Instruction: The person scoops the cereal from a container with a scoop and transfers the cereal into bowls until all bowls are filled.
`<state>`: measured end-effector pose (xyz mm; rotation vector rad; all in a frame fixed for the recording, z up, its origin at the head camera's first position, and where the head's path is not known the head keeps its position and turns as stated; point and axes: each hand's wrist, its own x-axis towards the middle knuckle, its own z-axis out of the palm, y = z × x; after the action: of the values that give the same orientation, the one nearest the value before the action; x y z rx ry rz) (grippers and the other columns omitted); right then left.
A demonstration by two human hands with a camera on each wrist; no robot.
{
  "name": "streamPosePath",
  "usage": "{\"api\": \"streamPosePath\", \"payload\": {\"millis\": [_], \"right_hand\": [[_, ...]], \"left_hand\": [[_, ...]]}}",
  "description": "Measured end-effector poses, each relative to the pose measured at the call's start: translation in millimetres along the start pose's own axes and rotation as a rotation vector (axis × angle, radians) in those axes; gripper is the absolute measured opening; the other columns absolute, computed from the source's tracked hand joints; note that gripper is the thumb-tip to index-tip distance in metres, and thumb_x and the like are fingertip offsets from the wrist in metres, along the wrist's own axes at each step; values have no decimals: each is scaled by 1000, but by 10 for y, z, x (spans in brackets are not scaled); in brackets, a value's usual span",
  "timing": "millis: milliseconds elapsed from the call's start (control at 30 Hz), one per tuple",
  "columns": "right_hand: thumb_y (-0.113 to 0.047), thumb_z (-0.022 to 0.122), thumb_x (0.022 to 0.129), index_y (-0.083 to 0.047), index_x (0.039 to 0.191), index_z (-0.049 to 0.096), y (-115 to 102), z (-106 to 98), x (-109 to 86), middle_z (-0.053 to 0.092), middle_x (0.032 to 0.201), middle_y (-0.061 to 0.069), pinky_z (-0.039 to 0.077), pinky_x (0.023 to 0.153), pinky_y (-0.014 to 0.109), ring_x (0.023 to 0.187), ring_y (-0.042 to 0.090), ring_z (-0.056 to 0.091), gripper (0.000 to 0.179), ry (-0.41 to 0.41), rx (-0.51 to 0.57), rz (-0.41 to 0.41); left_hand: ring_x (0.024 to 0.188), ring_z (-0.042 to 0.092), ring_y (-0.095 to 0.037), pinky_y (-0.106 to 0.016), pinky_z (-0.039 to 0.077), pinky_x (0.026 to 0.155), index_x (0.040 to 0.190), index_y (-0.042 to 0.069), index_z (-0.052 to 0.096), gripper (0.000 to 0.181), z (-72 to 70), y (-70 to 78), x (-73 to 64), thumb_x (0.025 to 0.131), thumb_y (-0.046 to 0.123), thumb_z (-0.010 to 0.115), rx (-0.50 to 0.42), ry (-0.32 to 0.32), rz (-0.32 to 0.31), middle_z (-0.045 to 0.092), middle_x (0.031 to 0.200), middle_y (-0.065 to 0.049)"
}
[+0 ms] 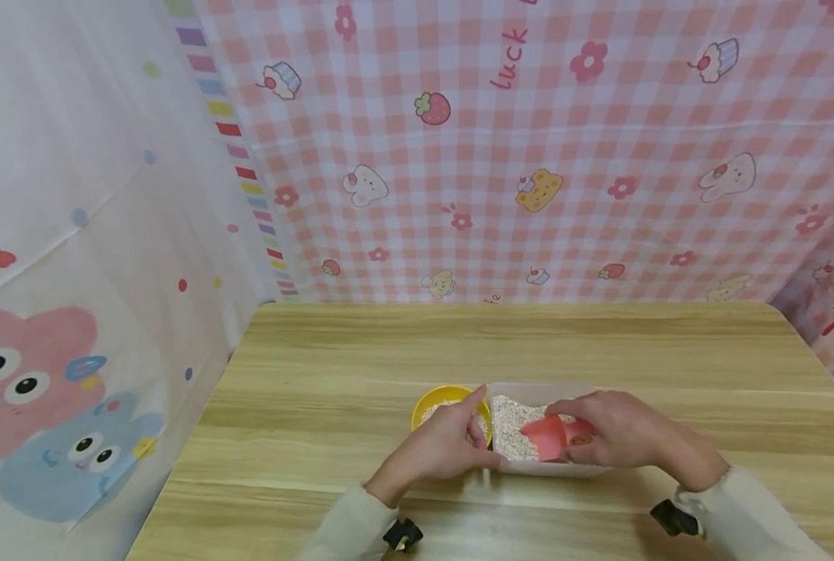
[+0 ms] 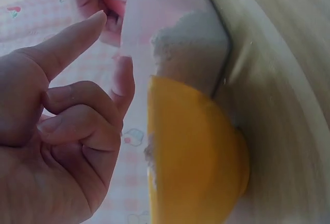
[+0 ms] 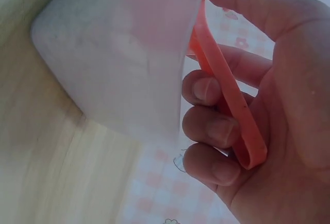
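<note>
Scooping, I judge: my right hand [image 1: 620,432] grips the pink scoop [image 1: 545,438] in the flakes [image 1: 511,419], left hand [image 1: 443,446] loosely spread at the tub [image 3: 113,74]; next wants a level lift.

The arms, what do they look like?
The left sleeve and right sleeve are long and off-white. A small black gadget shows near the left one, another near the right. The left grip and right grip are bare, no gloves showing.
</note>
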<state>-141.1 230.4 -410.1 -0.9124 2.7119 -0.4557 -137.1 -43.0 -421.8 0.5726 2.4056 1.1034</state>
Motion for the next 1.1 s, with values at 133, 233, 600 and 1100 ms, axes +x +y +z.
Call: {"api": "streamPosePath", "payload": {"millis": [133, 233, 600, 1100], "right_hand": [[-43, 77, 82, -14, 125, 66, -11, 33, 23, 68, 100, -8, 42, 67, 27, 76, 5, 49, 53, 21, 6, -16], [-44, 78, 82, -13, 125, 66, -13, 64, 34, 67, 98, -10, 41, 66, 26, 75, 5, 49, 54, 40, 24, -24], [-43, 78, 82, -11, 124, 66, 9, 146, 41, 71, 110, -4, 48, 72, 31, 80, 3, 54, 54, 97, -7, -44], [-39, 76, 85, -8, 125, 65, -46, 181, 130, 72, 109, -2, 48, 69, 29, 76, 2, 51, 52, 108, 11, -93]], "left_hand": [[62, 54, -9, -21, 45, 63, 158, 8, 21, 106, 38, -15, 45, 77, 29, 86, 0, -22, -17, 62, 72, 9], [63, 54, -9, -22, 45, 62, 159, 10, 19, 107, 60, -24, 69, 77, 27, 86, -9, -28, -35, 62, 74, 8], [64, 56, -9, -22, 47, 65, 159, 11, 20, 108, 70, -27, 92, 76, 23, 87, -36, -21, -54, 63, 74, 7], [65, 57, -8, -23, 48, 71, 156, 13, 24, 106, 86, -9, 138, 74, 25, 89, -31, -10, -70, 63, 73, 8]]}}
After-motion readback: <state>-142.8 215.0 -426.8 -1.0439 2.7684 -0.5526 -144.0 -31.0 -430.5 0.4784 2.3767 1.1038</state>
